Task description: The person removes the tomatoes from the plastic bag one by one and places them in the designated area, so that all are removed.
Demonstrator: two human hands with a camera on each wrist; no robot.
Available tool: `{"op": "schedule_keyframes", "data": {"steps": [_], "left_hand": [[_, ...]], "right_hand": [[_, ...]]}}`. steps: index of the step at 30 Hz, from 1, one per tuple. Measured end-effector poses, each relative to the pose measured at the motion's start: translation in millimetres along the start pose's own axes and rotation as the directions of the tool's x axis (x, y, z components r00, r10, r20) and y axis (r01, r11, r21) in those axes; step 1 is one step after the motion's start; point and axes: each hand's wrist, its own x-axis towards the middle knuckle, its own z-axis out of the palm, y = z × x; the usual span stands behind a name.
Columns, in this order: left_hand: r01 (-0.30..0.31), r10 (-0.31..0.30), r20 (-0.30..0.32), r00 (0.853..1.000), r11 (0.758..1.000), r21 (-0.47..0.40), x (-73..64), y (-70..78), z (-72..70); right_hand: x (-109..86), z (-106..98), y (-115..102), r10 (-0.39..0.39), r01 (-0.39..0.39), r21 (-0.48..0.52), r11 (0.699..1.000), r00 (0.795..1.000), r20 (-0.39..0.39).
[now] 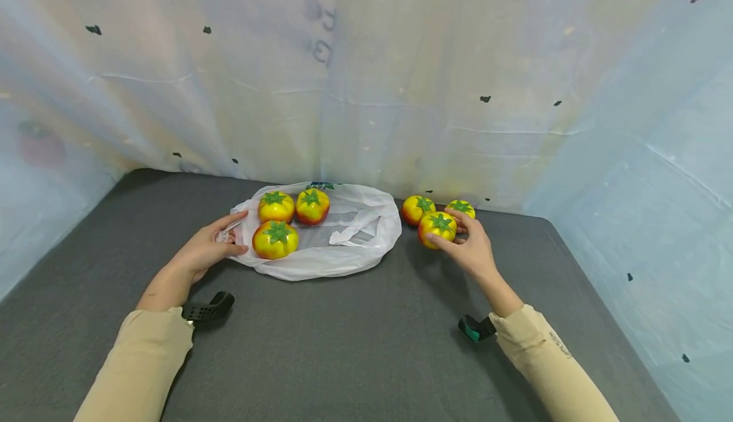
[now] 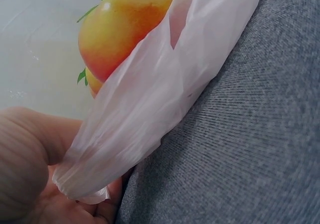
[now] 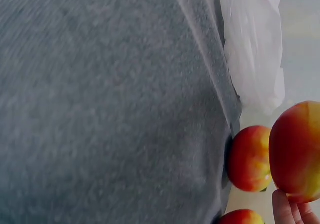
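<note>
Head view: the left hand (image 1: 207, 245) grips the left edge of a white plastic bag (image 1: 321, 270), bunched in its curled fingers, as the left wrist view shows better. Right of the bag, the right hand (image 1: 476, 250) holds, thumb and fingers parted round it, a glossy yellow tomato (image 1: 436, 232), green-topped; the right wrist view bares its deep red side. Three similar tomatoes (image 1: 273, 244) lie in the bag, two others (image 1: 416, 211) behind the held one, before a pale sheet (image 1: 378, 110).
</note>
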Motion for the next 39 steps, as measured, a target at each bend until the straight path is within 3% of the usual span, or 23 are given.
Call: {"op": "schedule_keyframes", "data": {"steps": [13,39], "left_hand": [[0.013,-0.012,-0.026,1.000,0.999,0.031,-0.7,1.3,2.3],[-0.009,0.009,-0.011,1.000,1.000,0.009,-1.0,1.3,1.9]], "right_hand": [[-1.7,-15,19,0.058,-0.058,-0.056,0.997,0.998,-0.013],[2.0,-39,53,0.142,-0.151,-0.151,0.977,0.988,-0.065]]}}
